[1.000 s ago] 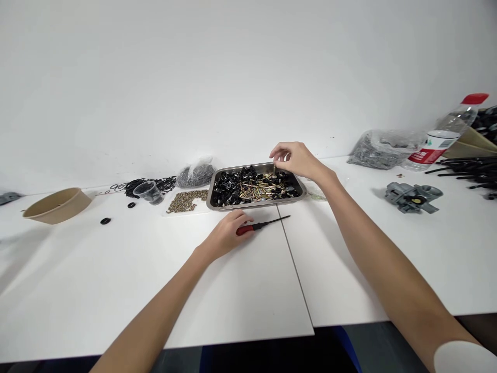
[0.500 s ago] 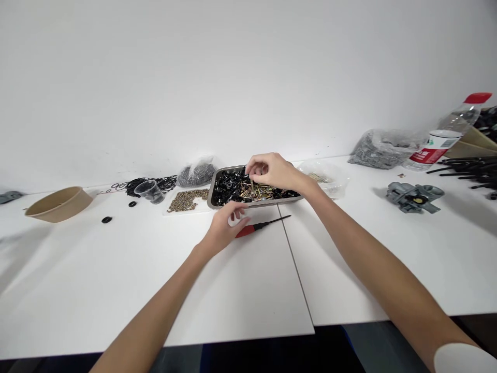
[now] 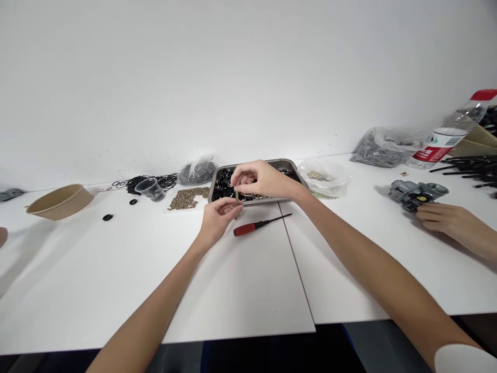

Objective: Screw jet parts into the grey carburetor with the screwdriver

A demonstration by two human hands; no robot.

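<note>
A slim brass-coloured piece (image 3: 236, 197) stands roughly upright between my two hands; its exact kind is too small to make out. My left hand (image 3: 216, 220) pinches its lower end between thumb and fingers. From above, my right hand (image 3: 267, 180) has its fingertips closed on the top end. Both hands are at the near left side of a metal tray (image 3: 285, 161) of black parts and brass-coloured pieces, partly hidden by my right hand. Just below them a red-handled screwdriver (image 3: 245, 229) lies on the table.
Left of the tray are small brass parts (image 3: 186, 199), a bag of dark parts (image 3: 197, 171), a plastic cup (image 3: 150, 189) and a cardboard bowl (image 3: 60, 203). To the right lie a clear bag (image 3: 330, 181) and a carburetor (image 3: 406, 192), touched by another person's hand (image 3: 454, 223). A bottle (image 3: 437, 147) leans behind.
My right hand has come down and left from the tray to meet my left hand, which has closed on the brass-coloured piece. Another person's hand has appeared at the carburetor.
</note>
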